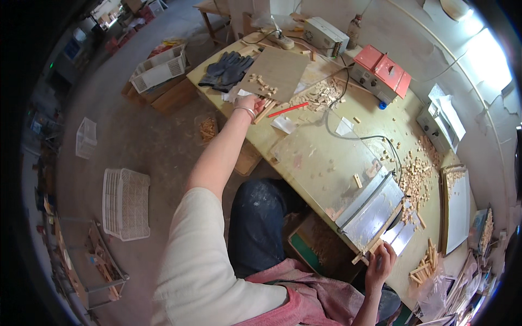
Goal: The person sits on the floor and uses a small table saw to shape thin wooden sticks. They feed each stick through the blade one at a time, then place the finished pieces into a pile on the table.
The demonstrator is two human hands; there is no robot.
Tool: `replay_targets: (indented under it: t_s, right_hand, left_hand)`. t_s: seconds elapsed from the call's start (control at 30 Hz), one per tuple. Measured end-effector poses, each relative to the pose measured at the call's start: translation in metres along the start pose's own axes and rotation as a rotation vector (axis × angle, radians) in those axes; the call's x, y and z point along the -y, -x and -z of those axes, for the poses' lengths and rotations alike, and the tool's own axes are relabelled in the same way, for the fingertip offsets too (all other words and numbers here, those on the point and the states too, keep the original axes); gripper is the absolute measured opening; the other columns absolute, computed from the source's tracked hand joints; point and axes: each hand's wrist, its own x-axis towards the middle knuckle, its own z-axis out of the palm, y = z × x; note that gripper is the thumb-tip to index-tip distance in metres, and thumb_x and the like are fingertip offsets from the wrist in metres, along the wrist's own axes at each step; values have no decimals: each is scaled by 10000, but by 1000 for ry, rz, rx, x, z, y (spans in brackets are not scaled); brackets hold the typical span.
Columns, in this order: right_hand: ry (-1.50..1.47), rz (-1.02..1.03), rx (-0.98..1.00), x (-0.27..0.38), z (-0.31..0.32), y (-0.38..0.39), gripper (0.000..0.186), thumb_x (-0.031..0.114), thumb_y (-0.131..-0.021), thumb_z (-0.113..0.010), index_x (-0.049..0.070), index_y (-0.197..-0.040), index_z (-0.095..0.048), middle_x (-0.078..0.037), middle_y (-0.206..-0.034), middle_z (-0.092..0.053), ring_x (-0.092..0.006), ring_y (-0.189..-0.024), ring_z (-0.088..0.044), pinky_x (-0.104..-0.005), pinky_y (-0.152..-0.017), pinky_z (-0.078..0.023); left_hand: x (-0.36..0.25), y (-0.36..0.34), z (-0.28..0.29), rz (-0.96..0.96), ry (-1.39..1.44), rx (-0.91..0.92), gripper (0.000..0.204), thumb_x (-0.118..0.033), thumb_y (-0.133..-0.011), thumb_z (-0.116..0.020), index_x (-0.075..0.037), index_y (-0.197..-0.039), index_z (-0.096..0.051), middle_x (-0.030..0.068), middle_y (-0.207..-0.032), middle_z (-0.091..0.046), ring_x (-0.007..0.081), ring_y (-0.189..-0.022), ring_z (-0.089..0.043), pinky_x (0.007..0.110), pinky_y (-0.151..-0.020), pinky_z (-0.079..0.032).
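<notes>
Currently: hands apart
Left hand [251,103] at wooden sticks [263,113], right hand [381,262] at table saw [373,216]; can't tell either finger grip

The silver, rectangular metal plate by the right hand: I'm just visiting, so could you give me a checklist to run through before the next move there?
1. Right hand apart from the dark, curved disc beside the silver, rectangular metal plate: ok, it is at the near end.
2. Left hand away from the plate: ok, it is at the table's far side, by the flat brown board.
3. Dark grey work gloves worn: not ok, they lie on the table; both hands are bare.
4. Area beside the plate free of small, pale wooden blocks: not ok, many lie scattered there.
5. Disc standing still: cannot tell from one picture.
</notes>
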Motion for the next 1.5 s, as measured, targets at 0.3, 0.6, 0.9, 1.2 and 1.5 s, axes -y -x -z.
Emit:
replay_targets:
  t_s: [0.3, 0.6, 0.9, 1.2, 1.5]
  right_hand:
    - [-4, -13, 12, 3, 2, -2, 434, -109, -868, -697, 19, -1282, -665, -188, -1356, -624, -381, -1292, -585, -466, -1104, -469]
    - [30, 6, 13, 9, 3, -4, 429, -103, -874, -691, 14, -1286, -660, -192, -1344, -623, -386, -1277, -586, -462, -1095, -470]
    - [-40, 21, -52, 2, 0, -1, 447, -86, -827, -751, 7, -1259, -679, -181, -1319, -660, -380, -1229, -611, -456, -1062, -475]
    - [-36, 26, -60, -1, -2, -2, 419, -60, -852, -771, 16, -1256, -692, -171, -1332, -657, -368, -1242, -612, -454, -1066, -480]
    - [-14, -13, -37, -1, -1, 1, 395, -50, -885, -763, 12, -1267, -689, -163, -1366, -632, -349, -1282, -604, -421, -1082, -489]
  left_hand:
    - [10, -30, -36, -54, -8, -194, 132, -111, -1023, -556, 3, -1033, -622, 149, -910, -733, 221, -712, -728, 332, -546, -577]
    - [11, 37, -18, -125, -129, -20, 128, -55, -1013, -562, -73, -1129, -613, 97, -945, -735, 174, -729, -728, 290, -512, -556]
    - [11, 260, 6, -83, -57, 310, 175, -109, -1052, -594, -44, -1210, -559, 137, -1054, -743, 236, -900, -776, 330, -698, -632]
    - [97, 380, -1, 170, -105, 412, 155, -121, -1059, -625, -51, -1152, -524, 159, -1098, -733, 278, -998, -780, 378, -817, -645]
    - [79, 397, 23, 183, -479, 600, 213, -226, -1098, -590, -38, -1196, -618, 95, -977, -745, 180, -833, -762, 289, -726, -607]
